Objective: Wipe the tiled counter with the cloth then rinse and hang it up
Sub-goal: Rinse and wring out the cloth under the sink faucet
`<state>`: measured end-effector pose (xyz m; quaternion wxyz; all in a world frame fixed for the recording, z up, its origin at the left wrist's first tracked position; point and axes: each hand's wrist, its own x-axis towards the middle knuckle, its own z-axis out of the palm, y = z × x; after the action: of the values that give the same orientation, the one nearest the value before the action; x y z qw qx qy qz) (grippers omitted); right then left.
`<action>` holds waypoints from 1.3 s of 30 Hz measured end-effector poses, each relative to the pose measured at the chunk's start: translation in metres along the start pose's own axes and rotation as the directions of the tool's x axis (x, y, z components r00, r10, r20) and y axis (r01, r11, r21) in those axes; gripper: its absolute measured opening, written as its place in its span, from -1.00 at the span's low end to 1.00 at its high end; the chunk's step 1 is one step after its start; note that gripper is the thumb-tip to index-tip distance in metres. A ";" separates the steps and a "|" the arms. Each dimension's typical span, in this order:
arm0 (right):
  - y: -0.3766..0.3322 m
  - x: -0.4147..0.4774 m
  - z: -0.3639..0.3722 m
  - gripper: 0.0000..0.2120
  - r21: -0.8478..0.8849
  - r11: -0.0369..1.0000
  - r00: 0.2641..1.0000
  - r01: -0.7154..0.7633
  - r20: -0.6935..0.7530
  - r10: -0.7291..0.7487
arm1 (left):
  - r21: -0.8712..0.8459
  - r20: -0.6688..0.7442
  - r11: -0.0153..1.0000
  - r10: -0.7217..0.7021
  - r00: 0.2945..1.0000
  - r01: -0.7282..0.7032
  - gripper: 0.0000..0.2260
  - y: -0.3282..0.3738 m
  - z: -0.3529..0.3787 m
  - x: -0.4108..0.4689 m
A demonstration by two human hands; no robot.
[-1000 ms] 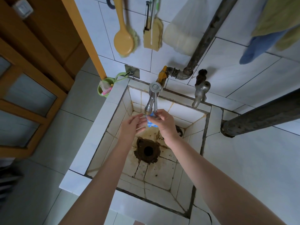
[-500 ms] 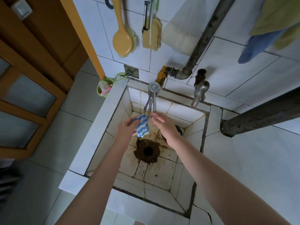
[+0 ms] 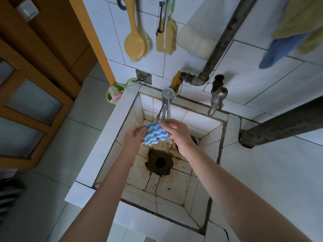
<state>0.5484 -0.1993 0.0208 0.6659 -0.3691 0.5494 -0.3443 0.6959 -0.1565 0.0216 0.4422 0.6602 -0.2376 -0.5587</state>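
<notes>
While you hold it under the spout of the chrome tap (image 3: pixel 165 106) at the back edge of the tiled sink (image 3: pixel 97 159), the cloth (image 3: pixel 156 134), blue and white in wavy stripes, is stretched out between your two hands above the basin. Your left hand (image 3: pixel 133 138) pinches the cloth's left edge, fingers curled round it, and your right hand (image 3: pixel 178 132) pinches its right edge, thumb and fingertips pressed together on the fabric just below the spout. Whether water is running cannot be told. Under the cloth, in the middle of the stained sink floor, lies the dark, rusty drain (image 3: pixel 160 162). A second, duller tap (image 3: pixel 216 100) stands on the back rim to the right, well apart from your hands. On the tiled wall behind the sink hang a yellow brush (image 3: pixel 134 42), a sponge (image 3: pixel 166 39) and, toward the right corner, a blue rag (image 3: pixel 279 49). A small green cup (image 3: pixel 113 95) hangs just beside the sink's back left corner. The white counter (image 3: pixel 272 180) runs along the right edge of the sink.
</notes>
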 end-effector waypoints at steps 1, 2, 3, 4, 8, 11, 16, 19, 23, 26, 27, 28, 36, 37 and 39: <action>-0.001 -0.001 0.002 -0.97 0.007 1.000 1.000 0.003 -0.002 -0.003 | -0.001 -0.013 1.000 0.001 1.000 -0.001 -0.85 0.000 -0.001 0.000; -0.001 -0.001 0.004 -0.97 0.008 1.000 1.000 0.004 -0.005 -0.004 | -0.006 -0.024 1.000 0.002 1.000 -0.002 -0.85 0.000 -0.002 0.000; -0.001 -0.001 0.005 -0.97 0.007 1.000 1.000 0.001 -0.006 -0.001 | -0.012 -0.034 1.000 0.003 0.999 -0.003 -0.85 0.000 -0.002 0.000; -0.001 -0.001 0.006 -0.97 0.004 1.000 1.000 -0.003 -0.006 0.003 | -0.015 -0.040 1.000 0.004 0.999 -0.004 -0.85 0.000 -0.002 -0.001; 0.001 -0.004 0.006 -0.95 0.003 1.000 1.000 -0.004 0.006 0.004 | -0.015 -0.044 1.000 0.012 0.999 -0.013 -0.85 0.000 -0.003 -0.002; 0.000 -0.008 0.003 -0.96 0.012 1.000 1.000 0.011 0.017 -0.011 | -0.014 -0.030 1.000 0.015 0.999 -0.016 -0.85 -0.001 -0.002 -0.003; 0.001 -0.010 -0.002 -0.95 0.052 0.998 1.000 0.019 0.014 -0.020 | -0.011 -0.033 1.000 0.012 0.999 -0.012 -0.86 0.002 0.004 -0.004; 0.001 -0.008 -0.004 -0.95 0.068 0.998 1.000 0.018 -0.024 -0.016 | 0.002 -0.019 1.000 0.026 0.999 -0.026 -0.87 0.006 0.007 -0.005; 0.002 -0.007 -0.009 -0.93 0.120 0.993 0.997 0.001 -0.083 0.009 | 0.005 0.017 0.999 0.037 0.999 -0.037 -0.89 0.010 0.013 -0.002; 0.002 -0.008 -0.015 -0.85 0.141 0.990 0.994 -0.005 -0.111 0.021 | 0.012 0.045 0.999 0.052 0.998 -0.053 -0.92 0.012 0.018 -0.002; 0.002 -0.008 -0.016 -0.86 0.145 0.989 0.993 -0.005 -0.118 0.022 | 0.011 0.049 0.998 0.056 0.997 -0.056 -0.92 0.012 0.020 -0.002; 0.001 -0.009 -0.018 -0.89 0.153 0.988 0.992 -0.003 -0.121 0.022 | 0.015 0.048 0.998 0.059 0.997 -0.060 -0.92 0.012 0.022 -0.003; 0.002 -0.009 -0.026 -0.90 0.202 0.979 0.985 -0.033 -0.159 0.065 | 0.045 0.046 0.997 0.055 0.997 -0.057 -0.82 0.014 0.032 -0.002; 0.002 -0.009 -0.026 -0.89 0.204 0.978 0.985 -0.031 -0.162 0.065 | 0.037 0.046 0.998 0.051 0.998 -0.053 -0.82 0.014 0.033 -0.002; 0.002 -0.009 -0.026 -0.84 0.207 0.978 0.984 -0.025 -0.167 0.061 | 0.020 0.045 0.999 0.042 0.998 -0.043 -0.85 0.015 0.034 -0.002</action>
<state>0.5213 -0.1940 0.0204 0.6577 -0.2556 0.5744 -0.4149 0.6657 -0.1733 0.0358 0.4415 0.6472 -0.2672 -0.5611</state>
